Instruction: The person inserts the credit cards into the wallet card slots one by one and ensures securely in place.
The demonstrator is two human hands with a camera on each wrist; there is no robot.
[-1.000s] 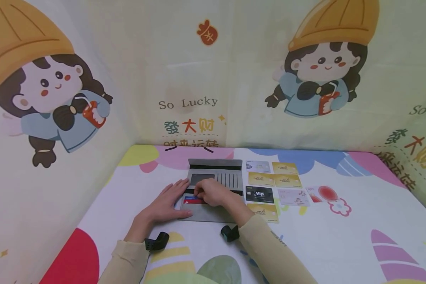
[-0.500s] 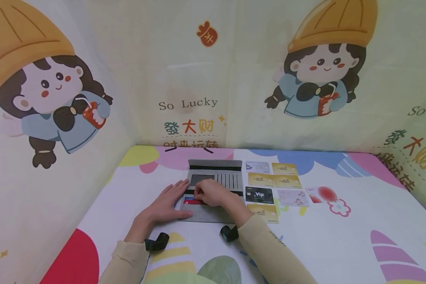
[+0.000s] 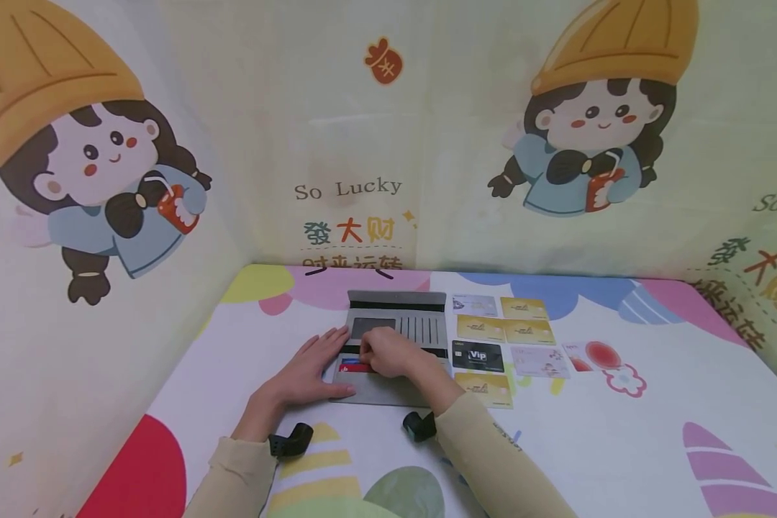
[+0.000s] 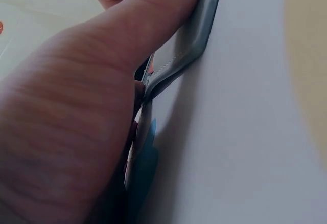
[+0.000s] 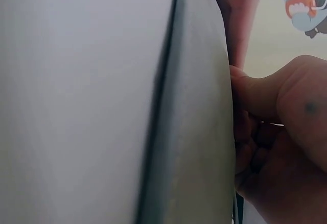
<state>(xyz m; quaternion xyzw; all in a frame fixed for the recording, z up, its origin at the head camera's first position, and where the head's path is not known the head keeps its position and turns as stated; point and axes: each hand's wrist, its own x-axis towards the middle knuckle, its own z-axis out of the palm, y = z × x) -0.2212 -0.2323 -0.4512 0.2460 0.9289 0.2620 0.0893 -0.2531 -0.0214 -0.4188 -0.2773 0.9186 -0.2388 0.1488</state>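
The left hand (image 3: 307, 375) rests, fingers extended, on the left edge of the open wallet (image 3: 385, 393) on the table (image 3: 589, 439). In its near half, the red card (image 3: 353, 367) sits in a pocket; the right hand (image 3: 393, 352) curls over it, whether pinching I cannot tell. The card looks light, stiff and slick, best taken by its far edge; the wallet seems pliable, best steadied at its border.

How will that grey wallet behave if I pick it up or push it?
The grey wallet will probably fold or flop, since it lies spread open. Its edge looks thin in the left wrist view, suggesting it's light. Pushed, it would likely slide, not roll, lying flat.
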